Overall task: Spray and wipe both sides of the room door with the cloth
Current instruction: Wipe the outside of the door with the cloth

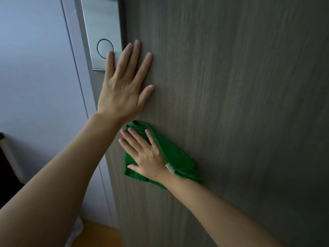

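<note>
1. Two bare forearms reach in from the bottom of the view toward a grey wood-grain door (231, 86).
2. The right hand (147, 155) lies flat with straight, slightly spread fingers, pressing a folded green cloth (178, 157) against the door face; nothing is curled around the cloth, which shows around and beyond the hand and has a small pale tag (170, 168) at its edge near the wrist.
3. Just above it, apart from the cloth, the left hand (122, 90) is spread open, palm flat on the door near its left edge, holding nothing; its little finger overlaps the lower corner of a brushed metal lock plate (101, 29).
4. The plate bears a round ring (105, 48) near its lower end.
5. Left of the door stand a pale frame (74, 50) and wall (32, 59), with wooden floor (99, 234) below.
</note>
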`<action>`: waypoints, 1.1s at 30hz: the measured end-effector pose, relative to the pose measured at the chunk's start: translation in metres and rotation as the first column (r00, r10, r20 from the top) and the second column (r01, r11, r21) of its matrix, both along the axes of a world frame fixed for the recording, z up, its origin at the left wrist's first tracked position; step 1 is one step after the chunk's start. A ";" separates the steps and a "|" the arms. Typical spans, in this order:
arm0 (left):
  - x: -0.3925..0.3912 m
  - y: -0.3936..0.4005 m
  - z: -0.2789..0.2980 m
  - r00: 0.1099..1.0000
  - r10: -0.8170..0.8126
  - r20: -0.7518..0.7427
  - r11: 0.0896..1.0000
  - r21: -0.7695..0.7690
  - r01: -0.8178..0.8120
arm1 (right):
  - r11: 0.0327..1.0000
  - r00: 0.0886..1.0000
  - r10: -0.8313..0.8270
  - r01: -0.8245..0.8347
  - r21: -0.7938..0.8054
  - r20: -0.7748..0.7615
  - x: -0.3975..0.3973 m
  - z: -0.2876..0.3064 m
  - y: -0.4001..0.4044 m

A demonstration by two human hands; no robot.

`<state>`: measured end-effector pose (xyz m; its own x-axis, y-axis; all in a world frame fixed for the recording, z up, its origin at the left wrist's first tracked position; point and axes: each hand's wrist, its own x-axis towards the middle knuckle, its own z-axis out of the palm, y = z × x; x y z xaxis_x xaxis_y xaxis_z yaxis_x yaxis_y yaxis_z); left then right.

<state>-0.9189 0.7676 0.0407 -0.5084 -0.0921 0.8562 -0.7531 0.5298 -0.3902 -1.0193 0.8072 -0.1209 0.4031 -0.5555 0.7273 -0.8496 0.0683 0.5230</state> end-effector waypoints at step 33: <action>-0.001 0.017 0.000 0.999 0.043 -0.007 0.994 0.097 -0.042 | 0.972 0.992 -0.026 0.053 -0.228 0.122 -0.079 0.101 0.057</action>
